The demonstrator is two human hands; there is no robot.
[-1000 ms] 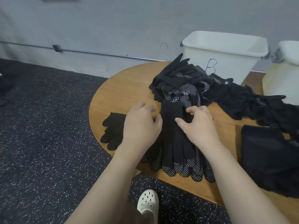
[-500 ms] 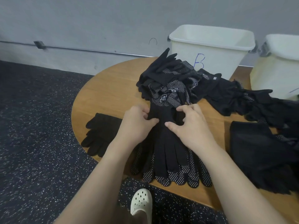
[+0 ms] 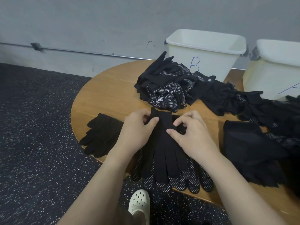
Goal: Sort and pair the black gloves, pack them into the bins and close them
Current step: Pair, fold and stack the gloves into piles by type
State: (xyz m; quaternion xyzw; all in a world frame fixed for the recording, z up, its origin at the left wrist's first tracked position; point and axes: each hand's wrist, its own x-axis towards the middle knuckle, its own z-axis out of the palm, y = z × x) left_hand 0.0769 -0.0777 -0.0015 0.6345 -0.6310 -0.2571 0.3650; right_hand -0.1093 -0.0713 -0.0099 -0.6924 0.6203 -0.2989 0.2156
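Plain black knit glove [image 3: 164, 143], cuff pointing toward bin B [image 3: 203, 62], atop dotted gloves [image 3: 183, 182]; pinched at cuff by left hand [image 3: 138, 130] and right hand [image 3: 190, 133].

You see the scene in soft, even, rather dim indoor light with a cool grey cast; no lamp or window shows. Shadows are faint and diffuse: a weak one lies under your left hand [image 3: 138, 130] and right hand [image 3: 191, 135]. The black gloves [image 3: 164, 88] swallow detail, so folds merge into flat dark masses, most of all at the tabletop's [image 3: 103, 98] right edge. The white bins [image 3: 204, 51] are the brightest areas, slightly washed out but not glaring. Wide-angle distortion bends the wall rail [image 3: 73, 51] and stretches your forearms at the bottom corners. Overall sharpness is moderate, with slight softness throughout.
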